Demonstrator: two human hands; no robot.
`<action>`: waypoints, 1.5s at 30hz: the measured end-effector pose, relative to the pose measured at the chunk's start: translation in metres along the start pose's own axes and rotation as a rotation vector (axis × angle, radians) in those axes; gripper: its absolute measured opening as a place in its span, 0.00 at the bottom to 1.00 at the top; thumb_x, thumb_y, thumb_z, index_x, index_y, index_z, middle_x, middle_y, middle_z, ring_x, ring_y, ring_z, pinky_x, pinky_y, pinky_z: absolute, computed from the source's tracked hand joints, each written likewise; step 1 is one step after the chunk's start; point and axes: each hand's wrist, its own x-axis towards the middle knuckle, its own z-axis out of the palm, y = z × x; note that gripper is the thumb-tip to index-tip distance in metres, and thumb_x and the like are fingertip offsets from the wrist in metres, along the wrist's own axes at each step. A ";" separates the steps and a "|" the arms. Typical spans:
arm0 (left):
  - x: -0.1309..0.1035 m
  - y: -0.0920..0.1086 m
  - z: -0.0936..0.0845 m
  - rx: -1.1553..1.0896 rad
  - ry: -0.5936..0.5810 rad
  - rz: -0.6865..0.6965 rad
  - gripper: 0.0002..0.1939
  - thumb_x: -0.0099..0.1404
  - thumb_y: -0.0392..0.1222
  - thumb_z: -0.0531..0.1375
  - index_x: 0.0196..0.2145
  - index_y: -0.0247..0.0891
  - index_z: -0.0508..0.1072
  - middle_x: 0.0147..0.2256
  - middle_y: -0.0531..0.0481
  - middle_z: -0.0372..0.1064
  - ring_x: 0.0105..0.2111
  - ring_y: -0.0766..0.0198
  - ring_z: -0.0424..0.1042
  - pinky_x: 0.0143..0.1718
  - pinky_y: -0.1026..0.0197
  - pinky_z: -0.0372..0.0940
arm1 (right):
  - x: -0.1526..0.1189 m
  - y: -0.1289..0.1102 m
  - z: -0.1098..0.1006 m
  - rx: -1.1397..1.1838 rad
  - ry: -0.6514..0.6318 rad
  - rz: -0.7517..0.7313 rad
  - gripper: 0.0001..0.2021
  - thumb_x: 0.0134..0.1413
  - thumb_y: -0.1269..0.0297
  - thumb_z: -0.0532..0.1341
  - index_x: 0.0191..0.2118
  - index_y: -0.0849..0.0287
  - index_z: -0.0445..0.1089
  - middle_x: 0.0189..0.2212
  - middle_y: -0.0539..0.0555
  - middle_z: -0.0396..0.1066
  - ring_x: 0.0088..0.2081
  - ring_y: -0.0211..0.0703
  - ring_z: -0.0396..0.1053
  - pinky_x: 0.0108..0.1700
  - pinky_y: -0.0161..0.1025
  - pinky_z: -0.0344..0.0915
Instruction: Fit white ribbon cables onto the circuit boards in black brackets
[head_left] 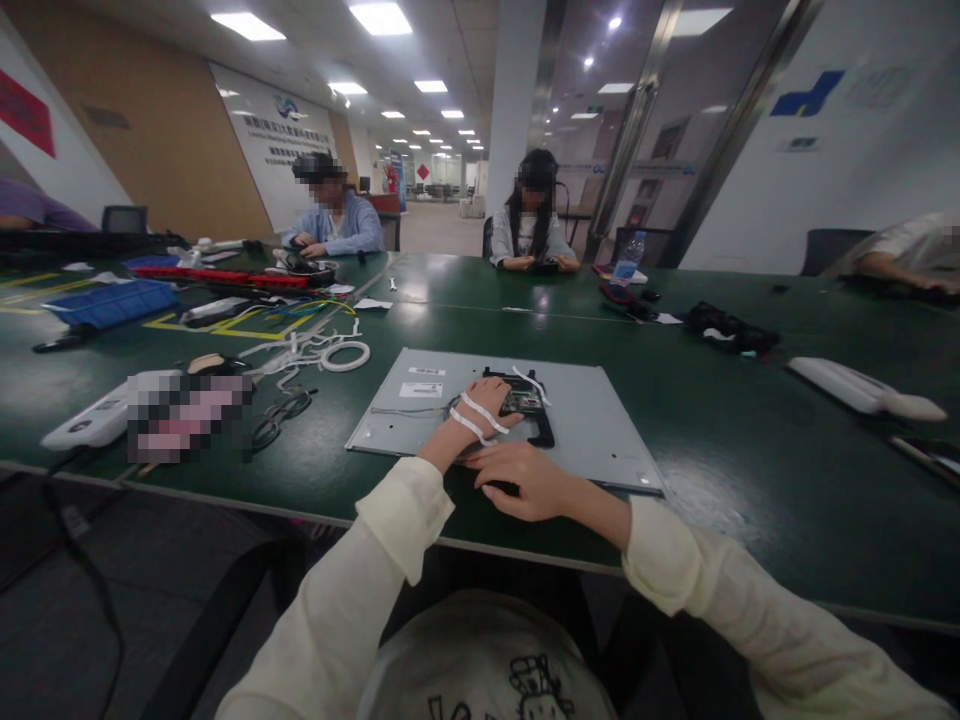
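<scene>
"Where are we?"
"Green table (735,400), ceiling lights (381,18) glowing! Gray panel (596,415) lies flat; left hand (482,408) on its circuit board (526,401), right hand (527,482) beside."
"Grips?"
"Fingers partly curled; can't tell if anything's held!"

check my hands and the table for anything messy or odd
White strips lie across the left hand, an odd place for them. A loose white tangle sprawls beside the white ring. Nothing looks spilled.

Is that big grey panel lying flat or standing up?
Lying flat. The grey panel has its broad face upward on the green table, with the left hand over it.
</scene>
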 end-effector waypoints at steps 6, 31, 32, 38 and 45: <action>0.006 -0.006 0.006 -0.078 -0.017 -0.022 0.24 0.59 0.54 0.57 0.48 0.37 0.66 0.48 0.45 0.65 0.48 0.54 0.65 0.49 0.53 0.59 | -0.001 -0.003 0.000 -0.050 -0.009 0.005 0.11 0.51 0.69 0.54 0.36 0.62 0.72 0.44 0.59 0.71 0.50 0.43 0.66 0.51 0.40 0.64; 0.008 -0.008 0.004 -0.097 -0.066 -0.046 0.24 0.60 0.52 0.56 0.50 0.36 0.64 0.50 0.43 0.62 0.50 0.55 0.63 0.51 0.53 0.58 | -0.002 0.016 -0.025 -0.180 0.269 0.049 0.11 0.55 0.69 0.53 0.40 0.60 0.71 0.39 0.55 0.73 0.44 0.40 0.69 0.48 0.39 0.65; 0.008 -0.007 0.004 -0.093 -0.051 -0.043 0.23 0.61 0.52 0.55 0.50 0.36 0.63 0.50 0.43 0.62 0.50 0.55 0.63 0.51 0.53 0.58 | -0.005 0.023 -0.032 -0.219 0.362 0.139 0.11 0.56 0.68 0.52 0.40 0.60 0.71 0.39 0.55 0.73 0.43 0.40 0.70 0.47 0.40 0.65; 0.020 0.010 -0.002 -0.081 0.079 -0.145 0.15 0.67 0.44 0.47 0.47 0.37 0.65 0.47 0.44 0.65 0.47 0.57 0.64 0.49 0.55 0.59 | -0.034 0.083 -0.065 -0.270 0.644 0.788 0.13 0.53 0.65 0.54 0.41 0.61 0.71 0.38 0.56 0.73 0.38 0.42 0.71 0.43 0.40 0.66; 0.050 0.026 0.004 -0.062 0.077 -0.253 0.12 0.65 0.36 0.48 0.44 0.36 0.66 0.44 0.44 0.67 0.46 0.57 0.65 0.48 0.55 0.59 | -0.057 0.120 -0.054 -0.247 0.478 0.951 0.13 0.51 0.69 0.55 0.42 0.62 0.70 0.37 0.57 0.73 0.39 0.42 0.71 0.45 0.40 0.64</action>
